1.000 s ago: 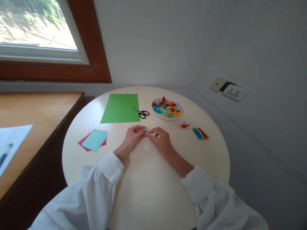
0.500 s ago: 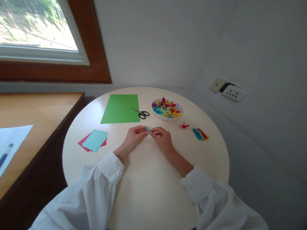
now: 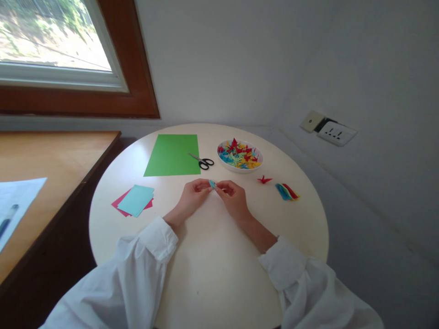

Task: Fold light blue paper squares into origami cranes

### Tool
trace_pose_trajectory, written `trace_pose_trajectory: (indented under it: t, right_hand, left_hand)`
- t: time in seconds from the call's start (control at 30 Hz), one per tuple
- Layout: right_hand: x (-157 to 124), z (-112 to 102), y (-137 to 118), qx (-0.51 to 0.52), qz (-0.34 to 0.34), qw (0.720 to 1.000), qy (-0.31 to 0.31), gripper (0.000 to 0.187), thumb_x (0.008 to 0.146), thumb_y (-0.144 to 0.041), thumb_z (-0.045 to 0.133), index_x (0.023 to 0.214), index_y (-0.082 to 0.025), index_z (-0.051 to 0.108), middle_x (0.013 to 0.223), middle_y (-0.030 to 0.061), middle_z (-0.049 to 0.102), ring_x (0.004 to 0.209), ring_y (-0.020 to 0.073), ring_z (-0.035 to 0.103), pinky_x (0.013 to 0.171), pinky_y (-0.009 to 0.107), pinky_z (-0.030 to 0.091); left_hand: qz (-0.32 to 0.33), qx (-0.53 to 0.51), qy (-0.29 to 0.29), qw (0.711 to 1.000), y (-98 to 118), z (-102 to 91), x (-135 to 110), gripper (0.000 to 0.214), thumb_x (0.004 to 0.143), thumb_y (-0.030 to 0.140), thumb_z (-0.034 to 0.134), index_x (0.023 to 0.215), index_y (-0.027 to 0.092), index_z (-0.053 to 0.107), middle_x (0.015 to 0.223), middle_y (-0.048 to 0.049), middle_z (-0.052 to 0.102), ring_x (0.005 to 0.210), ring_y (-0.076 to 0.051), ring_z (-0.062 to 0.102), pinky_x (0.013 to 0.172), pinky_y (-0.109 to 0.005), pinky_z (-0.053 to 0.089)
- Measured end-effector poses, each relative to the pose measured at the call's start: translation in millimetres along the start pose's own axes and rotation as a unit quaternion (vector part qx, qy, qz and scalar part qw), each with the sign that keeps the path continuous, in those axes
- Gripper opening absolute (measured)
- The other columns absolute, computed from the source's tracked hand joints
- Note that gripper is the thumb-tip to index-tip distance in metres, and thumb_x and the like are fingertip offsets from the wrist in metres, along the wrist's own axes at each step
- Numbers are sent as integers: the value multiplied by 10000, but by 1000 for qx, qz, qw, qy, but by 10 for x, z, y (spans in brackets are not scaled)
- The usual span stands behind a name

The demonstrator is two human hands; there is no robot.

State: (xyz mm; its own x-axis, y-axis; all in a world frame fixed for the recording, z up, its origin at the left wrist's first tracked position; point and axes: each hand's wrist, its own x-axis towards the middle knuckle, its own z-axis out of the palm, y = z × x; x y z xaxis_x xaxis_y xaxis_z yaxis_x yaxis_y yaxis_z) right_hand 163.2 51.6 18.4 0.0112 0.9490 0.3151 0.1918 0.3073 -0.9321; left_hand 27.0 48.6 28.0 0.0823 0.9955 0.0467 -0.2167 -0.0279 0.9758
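Note:
Between my fingertips is a small piece of folded light-blue paper (image 3: 212, 183). My left hand (image 3: 195, 193) pinches it from the left, and my right hand (image 3: 232, 196) pinches it from the right. Fingers cover much of the paper, so its exact folds are hidden. Right of my hands lies a red paper crane (image 3: 264, 180). A white bowl (image 3: 240, 171) full of small colourful paper cranes stands behind it. Black-handled scissors (image 3: 205, 163) rest just beyond my hands, blades over a green sheet (image 3: 172, 155).
Light-blue paper squares (image 3: 135, 201) lie over pink ones (image 3: 120, 204) at the left. A fan of coloured paper strips (image 3: 287, 192) is at the right on the round white table (image 3: 206, 274). A wooden desk (image 3: 65, 151) holds a printed sheet (image 3: 24, 196) and a pen (image 3: 8, 219).
The light-blue paper has turned slightly between my fingertips, and a little more of it shows. Both hands stay in nearly the same place.

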Motion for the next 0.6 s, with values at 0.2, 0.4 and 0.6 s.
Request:
trace_pose_trajectory:
  t: [0.2, 0.4, 0.6]
  right_hand:
    - [17, 13, 4, 45, 26, 999, -2, 161, 651, -323, 637, 706, -173, 623, 710, 29, 654, 668, 154, 598, 620, 267, 489]
    - [24, 27, 37, 63, 37, 997, 0, 165, 634, -326, 651, 693, -174, 622, 700, 28, 655, 653, 154, 602, 624, 274, 494]
    - [31, 44, 74, 68, 42, 997, 6, 174, 629, -333, 653, 698, -175, 628, 713, 31, 664, 661, 160, 613, 626, 279, 499]
  left_hand:
    - [1, 20, 7, 1000, -7, 5, 6, 272, 587, 261, 710, 805, 109, 656, 778, -81, 695, 735, -166, 622, 734, -298, 461]
    - [4, 50, 20, 999, -18, -7, 14, 280, 607, 274, 693, 833, 109, 675, 868, -105, 696, 760, -175, 617, 741, -304, 462]
    - [17, 66, 18, 998, -35, -21, 25, 264, 624, 273, 670, 834, 115, 686, 873, -95, 695, 777, -179, 614, 745, -304, 465]
